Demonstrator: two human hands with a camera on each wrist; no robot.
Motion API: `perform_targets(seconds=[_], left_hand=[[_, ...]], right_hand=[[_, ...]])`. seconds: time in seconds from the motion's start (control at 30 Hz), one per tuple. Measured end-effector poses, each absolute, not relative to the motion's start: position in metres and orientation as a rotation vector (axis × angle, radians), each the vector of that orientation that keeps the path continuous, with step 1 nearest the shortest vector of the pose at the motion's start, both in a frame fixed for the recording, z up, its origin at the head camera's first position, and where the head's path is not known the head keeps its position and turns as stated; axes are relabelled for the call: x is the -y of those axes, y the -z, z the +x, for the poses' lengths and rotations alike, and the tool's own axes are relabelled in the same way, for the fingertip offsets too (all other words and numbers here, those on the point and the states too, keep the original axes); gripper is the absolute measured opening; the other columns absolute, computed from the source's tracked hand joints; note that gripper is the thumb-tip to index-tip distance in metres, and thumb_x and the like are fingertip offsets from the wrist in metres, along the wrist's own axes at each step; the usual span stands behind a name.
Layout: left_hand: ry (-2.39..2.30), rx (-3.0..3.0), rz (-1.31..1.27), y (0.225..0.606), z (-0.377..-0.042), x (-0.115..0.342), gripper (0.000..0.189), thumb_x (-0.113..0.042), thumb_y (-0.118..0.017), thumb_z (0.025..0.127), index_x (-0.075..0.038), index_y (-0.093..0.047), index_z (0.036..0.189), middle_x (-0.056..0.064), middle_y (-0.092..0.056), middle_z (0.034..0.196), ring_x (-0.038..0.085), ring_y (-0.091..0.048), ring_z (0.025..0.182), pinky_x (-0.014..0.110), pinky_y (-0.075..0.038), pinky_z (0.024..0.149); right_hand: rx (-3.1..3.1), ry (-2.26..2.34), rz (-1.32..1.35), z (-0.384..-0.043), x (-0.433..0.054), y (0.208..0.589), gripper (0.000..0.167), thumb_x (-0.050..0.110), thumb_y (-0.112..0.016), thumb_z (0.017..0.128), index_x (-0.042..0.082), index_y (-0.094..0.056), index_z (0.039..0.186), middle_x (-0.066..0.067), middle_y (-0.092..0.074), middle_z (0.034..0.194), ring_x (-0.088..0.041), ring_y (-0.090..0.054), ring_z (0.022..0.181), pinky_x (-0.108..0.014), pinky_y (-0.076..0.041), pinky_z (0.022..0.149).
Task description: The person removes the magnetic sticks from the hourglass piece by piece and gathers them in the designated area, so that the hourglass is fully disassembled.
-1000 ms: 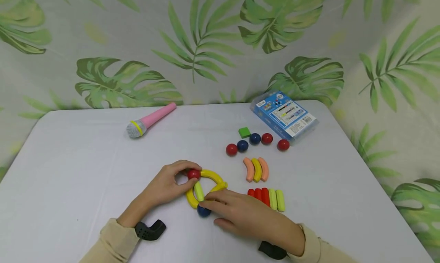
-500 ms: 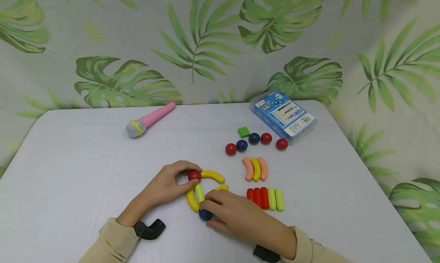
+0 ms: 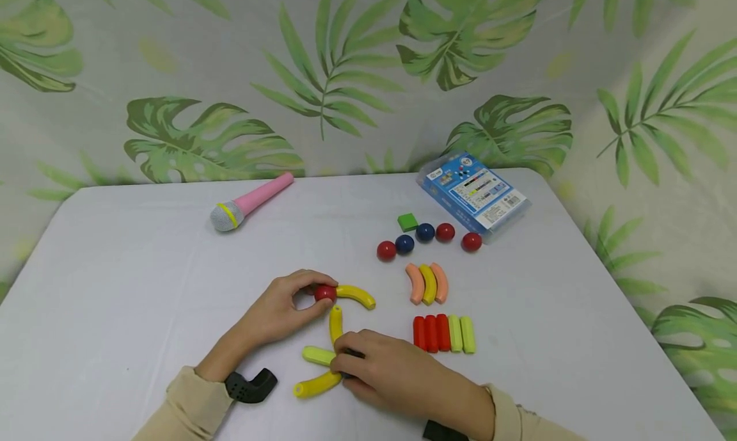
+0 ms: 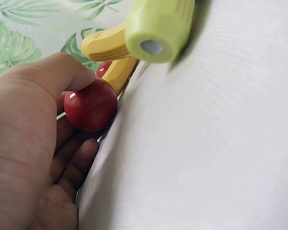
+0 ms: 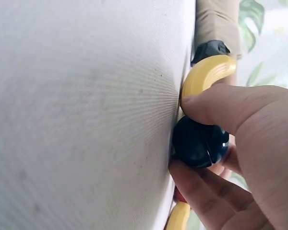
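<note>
My left hand (image 3: 290, 308) pinches a red ball (image 3: 325, 292) between thumb and fingers on the white table. A yellow curved magnetic stick (image 3: 357, 295) extends rightward from that ball. Nearer the front edge, my right hand (image 3: 397, 367) grips a dark blue ball (image 5: 198, 143), mostly hidden by the fingers in the head view. Around the blue ball fan two yellow curved sticks (image 3: 318, 384) and a straight light green stick (image 3: 318, 355). In the left wrist view the light green stick (image 4: 159, 28) shows a silver disc at its free end.
Farther right lie several red and blue balls (image 3: 425, 232), a green block (image 3: 407, 222), curved sticks (image 3: 428, 284) and a row of red and light green straight sticks (image 3: 443, 333). A pink toy microphone (image 3: 253, 201) and a blue box (image 3: 475, 191) lie at the back.
The closed ring has come apart. My right hand has turned the blue ball, swinging its sticks leftward and away from the red ball. The left hand has stayed in place.
</note>
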State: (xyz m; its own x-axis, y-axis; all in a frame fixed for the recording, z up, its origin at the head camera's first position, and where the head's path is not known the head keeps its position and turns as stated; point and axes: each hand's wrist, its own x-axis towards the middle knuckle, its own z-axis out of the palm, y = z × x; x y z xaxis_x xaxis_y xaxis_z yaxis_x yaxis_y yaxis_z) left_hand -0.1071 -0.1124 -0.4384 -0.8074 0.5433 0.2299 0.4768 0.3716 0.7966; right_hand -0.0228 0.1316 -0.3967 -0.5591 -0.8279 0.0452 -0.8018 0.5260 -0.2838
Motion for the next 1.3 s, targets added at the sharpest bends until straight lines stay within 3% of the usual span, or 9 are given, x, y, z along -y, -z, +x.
perform_targets(seconds=[0.6,0.93,1.3], left_hand=[[-1.424,-2.546,0.914,0.4407,-0.1065,0.1121,0.028,-0.02,-0.077,0.095,-0.024,-0.071,0.122,-0.011,-0.07,0.121,0.007,-0.064,0.107,0.031,-0.055,0.098],[-1.433,-2.564,0.94,0.4417,-0.1069,0.1122,0.029,-0.018,-0.077,0.094,-0.023,-0.071,0.122,-0.009,-0.071,0.12,0.008,-0.065,0.107,0.031,-0.055,0.097],[-1.457,-2.55,0.971,0.4425,-0.1078,0.1118,0.029,-0.016,-0.077,0.094,-0.021,-0.071,0.122,-0.01,-0.071,0.12,0.008,-0.065,0.107,0.03,-0.055,0.097]], right_hand=[[-2.682,0.347,-1.435,-0.0243,-0.134,0.3964,0.024,0.029,-0.073,0.097,0.026,-0.075,0.121,0.009,-0.066,0.119,-0.005,-0.059,0.1,-0.009,-0.049,0.089],[-2.755,0.387,-1.373,-0.0262,-0.1355,0.3993,0.026,0.034,-0.078,0.094,0.028,-0.079,0.119,0.007,-0.062,0.106,-0.002,-0.055,0.089,-0.003,-0.046,0.076],[-2.78,0.421,-1.229,-0.0302,-0.1389,0.3947,0.026,0.035,-0.076,0.095,0.023,-0.076,0.118,0.005,-0.06,0.108,-0.004,-0.058,0.091,-0.008,-0.051,0.081]])
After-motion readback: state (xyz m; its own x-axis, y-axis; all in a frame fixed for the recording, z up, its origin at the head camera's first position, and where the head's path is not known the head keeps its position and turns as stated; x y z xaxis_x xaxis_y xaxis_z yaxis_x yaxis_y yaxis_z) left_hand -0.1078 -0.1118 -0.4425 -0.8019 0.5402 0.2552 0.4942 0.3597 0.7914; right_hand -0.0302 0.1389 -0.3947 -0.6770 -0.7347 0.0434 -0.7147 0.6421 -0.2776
